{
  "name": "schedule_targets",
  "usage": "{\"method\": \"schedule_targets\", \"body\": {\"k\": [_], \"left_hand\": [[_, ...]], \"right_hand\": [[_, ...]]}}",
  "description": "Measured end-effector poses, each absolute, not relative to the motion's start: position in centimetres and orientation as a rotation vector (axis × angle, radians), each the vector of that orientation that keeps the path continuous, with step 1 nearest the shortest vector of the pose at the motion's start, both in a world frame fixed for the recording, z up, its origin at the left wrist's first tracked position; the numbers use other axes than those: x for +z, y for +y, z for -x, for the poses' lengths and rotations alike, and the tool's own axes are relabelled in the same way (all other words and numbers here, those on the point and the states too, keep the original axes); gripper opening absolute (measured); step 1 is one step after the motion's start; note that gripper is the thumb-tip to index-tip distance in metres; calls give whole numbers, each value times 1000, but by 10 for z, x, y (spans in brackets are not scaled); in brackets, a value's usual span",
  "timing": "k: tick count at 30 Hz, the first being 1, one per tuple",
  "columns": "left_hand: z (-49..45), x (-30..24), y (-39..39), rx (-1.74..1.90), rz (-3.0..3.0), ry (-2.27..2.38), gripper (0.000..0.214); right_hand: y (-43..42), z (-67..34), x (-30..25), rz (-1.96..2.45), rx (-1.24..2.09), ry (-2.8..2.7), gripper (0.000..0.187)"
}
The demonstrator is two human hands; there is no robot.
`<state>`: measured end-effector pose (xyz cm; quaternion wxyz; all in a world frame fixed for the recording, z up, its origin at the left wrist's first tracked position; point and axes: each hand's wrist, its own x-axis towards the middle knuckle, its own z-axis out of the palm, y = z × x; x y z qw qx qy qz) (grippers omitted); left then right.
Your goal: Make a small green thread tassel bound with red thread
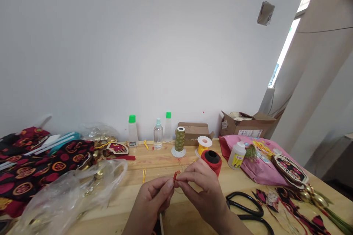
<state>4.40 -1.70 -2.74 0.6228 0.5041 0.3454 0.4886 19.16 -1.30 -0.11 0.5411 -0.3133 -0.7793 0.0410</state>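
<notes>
Low over the wooden table, my left hand (157, 196) and my right hand (202, 191) meet at the fingertips. Between them is a small bundle of red thread (176, 174), with loops sticking up above the fingers. Thumb and fingers of both hands are closed on it, so its lower part is hidden. Just behind my right hand stands a large spool of red thread (216, 162). A yellow spool (203, 147) and an olive green spool (180, 140) are farther back. Black-handled scissors (248, 205) lie to the right of my right hand.
Plastic bottles (158, 134) line the wall beside a small cardboard box (193, 134). At right, a white glue bottle (237, 155) stands by a pink bag (259, 165) and fabric scraps (286, 202). Patterned dark cloth (27, 176) and a clear plastic bag (63, 194) cover the left.
</notes>
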Motion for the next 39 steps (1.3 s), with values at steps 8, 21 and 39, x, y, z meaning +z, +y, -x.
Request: {"method": "schedule_targets", "body": {"k": [8,21,39], "left_hand": [[-45,-27,-19,1119,-1261,910,29],[-46,-23,-19,1083,-1454,1126,30],[-49,-17,-22,1096,-1498,1153,28]], "right_hand": [[-13,-190,-2,815,-106,-1932,11],[-14,-191,-1,950,-399,-2055,17],[-20,-191,0,960,-684,-2159,24]]}}
